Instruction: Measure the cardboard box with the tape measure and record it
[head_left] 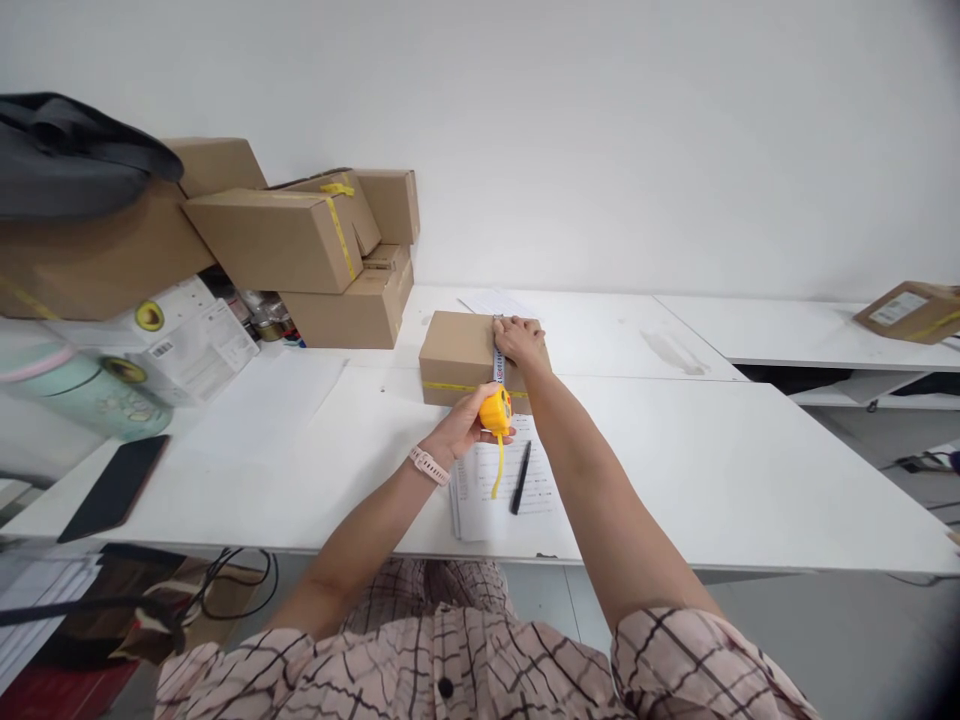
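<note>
My left hand [459, 425] is closed around a yellow tape measure [495, 410], whose yellow wrist strap dangles below it. From the case, the metal blade [499, 365] runs out across the top of a brown cardboard box [461, 340] toward its far edge. There my right hand [519, 340] presses the blade's end against the box, fingers bent over it. A yellow band crosses the box's near side. Printed sheets of paper [480, 500] lie in front of the box, with a black pen [521, 478] on top.
Stacked cardboard boxes [270, 240] fill the back left of the white table [675, 480]. A mint green bottle [90, 390] and a dark flat phone-like slab [116, 487] are at the left. Another box [911, 312] sits far right. White wall behind.
</note>
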